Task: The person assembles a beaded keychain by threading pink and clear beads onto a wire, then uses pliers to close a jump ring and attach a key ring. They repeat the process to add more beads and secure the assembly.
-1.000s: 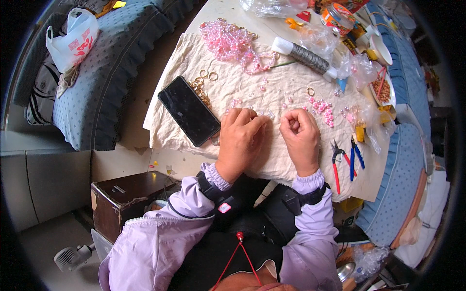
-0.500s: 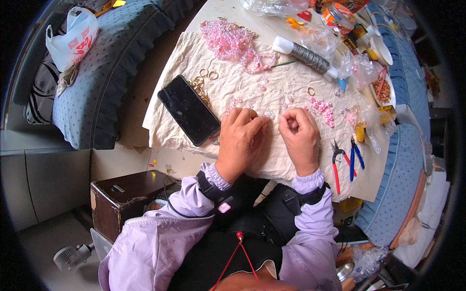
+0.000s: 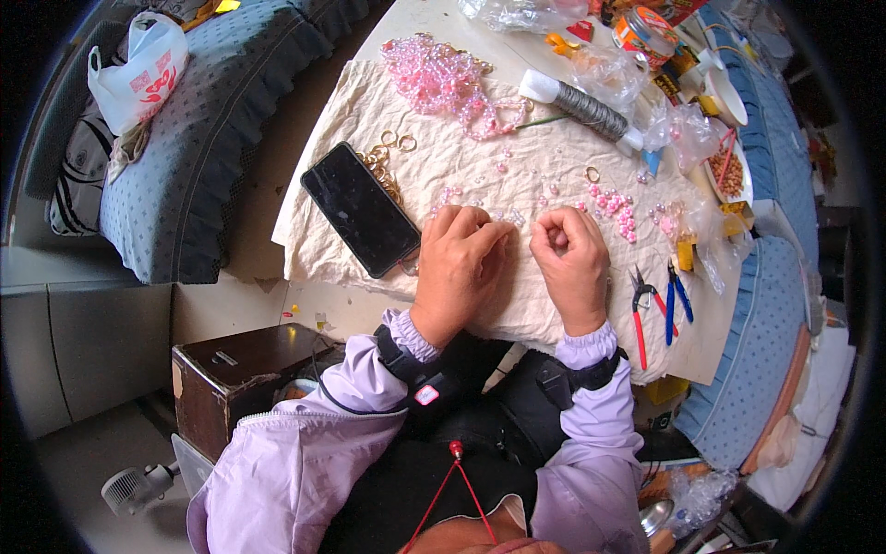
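Observation:
Both hands are over a cream cloth (image 3: pixel 341 120) spread on the table. My left hand (image 3: pixel 456 268) has its fingers pinched together beside a black phone (image 3: pixel 362 210); whatever it holds is hidden. A short gap to the right, my right hand (image 3: pixel 572 266) is closed with thumb and index finger pressed together, and what lies between them is too small to make out. Loose pink beads (image 3: pixel 613 205) lie just beyond the right hand. Further off sits a heap of pink bead strands (image 3: pixel 432 76). Gold rings (image 3: pixel 378 166) are piled along the phone's far edge.
A spool of grey wire (image 3: pixel 591 109) lies at the far right of the cloth. Red-handled pliers (image 3: pixel 639 319) and blue-handled cutters (image 3: pixel 679 300) rest right of my right hand. Plastic bags (image 3: pixel 688 134), a jar (image 3: pixel 643 37) and a bowl (image 3: pixel 725 96) crowd the right edge.

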Demonstrator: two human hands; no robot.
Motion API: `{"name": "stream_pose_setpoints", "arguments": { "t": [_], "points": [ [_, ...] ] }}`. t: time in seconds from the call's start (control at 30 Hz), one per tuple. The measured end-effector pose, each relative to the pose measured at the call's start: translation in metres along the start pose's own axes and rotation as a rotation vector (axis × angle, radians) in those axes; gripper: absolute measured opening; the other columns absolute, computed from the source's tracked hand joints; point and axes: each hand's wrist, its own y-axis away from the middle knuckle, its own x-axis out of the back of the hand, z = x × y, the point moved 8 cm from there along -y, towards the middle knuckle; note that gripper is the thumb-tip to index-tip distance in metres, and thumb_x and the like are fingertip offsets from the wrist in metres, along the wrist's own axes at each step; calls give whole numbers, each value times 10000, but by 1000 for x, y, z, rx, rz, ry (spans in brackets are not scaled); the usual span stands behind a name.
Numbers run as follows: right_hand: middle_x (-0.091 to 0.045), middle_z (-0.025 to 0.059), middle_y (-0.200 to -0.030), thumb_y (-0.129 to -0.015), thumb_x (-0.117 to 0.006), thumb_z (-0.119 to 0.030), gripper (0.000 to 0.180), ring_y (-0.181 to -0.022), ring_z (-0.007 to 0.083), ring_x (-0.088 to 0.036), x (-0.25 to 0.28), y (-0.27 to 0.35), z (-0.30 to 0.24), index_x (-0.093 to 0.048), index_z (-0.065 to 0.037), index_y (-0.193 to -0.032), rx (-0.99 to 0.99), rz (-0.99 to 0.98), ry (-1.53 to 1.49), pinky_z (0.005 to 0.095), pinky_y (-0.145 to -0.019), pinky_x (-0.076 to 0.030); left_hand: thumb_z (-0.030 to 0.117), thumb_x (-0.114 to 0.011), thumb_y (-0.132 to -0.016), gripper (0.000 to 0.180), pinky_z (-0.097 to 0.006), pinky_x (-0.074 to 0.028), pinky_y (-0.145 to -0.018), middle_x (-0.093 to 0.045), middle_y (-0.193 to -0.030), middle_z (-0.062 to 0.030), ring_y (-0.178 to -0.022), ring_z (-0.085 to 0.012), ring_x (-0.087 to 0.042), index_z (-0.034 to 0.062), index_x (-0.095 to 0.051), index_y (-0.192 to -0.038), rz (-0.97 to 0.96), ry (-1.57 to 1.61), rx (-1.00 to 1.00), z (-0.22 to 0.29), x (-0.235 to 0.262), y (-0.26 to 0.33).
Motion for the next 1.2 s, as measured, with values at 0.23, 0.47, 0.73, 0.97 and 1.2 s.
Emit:
{"name": "stream_pose_setpoints", "arguments": {
  "t": [0.23,0.47,0.73,0.97,1.2],
  "points": [
    [-652,83,-849,-894,-769,-57,125,-761,274,-638,-3,0,1,-644,-55,-903,-7,-36,57,415,-710,-520,62,-791,-856,241,-431,-474,-815,-698,-993,-76,-921,-308,-612,111,-800,-1091,-12,2,0,1,0,-1],
    [-682,103,-928,-925,-758,-99,100,-874,319,-669,-5,2,11,-674,-48,-946,-84,-73,-10,445,-790,-529,104,-777,-836,243,-443,-468,-802,-675,-959,-76,-916,-314,-603,129,-783,-1078,-55,-71,-20,4,-14,-14],
    [-701,111,-963,-927,-755,-101,92,-947,337,-674,-4,4,16,-700,-37,-963,-109,-49,-125,440,-830,-528,122,-750,-836,190,-442,-458,-832,-658,-973,-63,-959,-307,-594,141,-771,-1025,-36,-51,-31,1,-20,-16],
    [-702,107,-973,-939,-770,-130,137,-951,337,-670,-2,3,12,-689,-48,-1013,-88,-16,-174,438,-838,-531,82,-776,-802,204,-434,-462,-837,-670,-951,-56,-936,-303,-608,132,-762,-1000,5,-56,-93,7,-13,-18],
    [-686,91,-1013,-923,-724,-74,149,-1013,337,-647,6,3,-3,-660,-72,-1057,108,-39,-26,451,-907,-518,75,-805,-771,216,-441,-457,-847,-653,-940,-51,-943,-299,-602,138,-712,-955,44,-74,-117,8,-7,-16]
  ]
}}
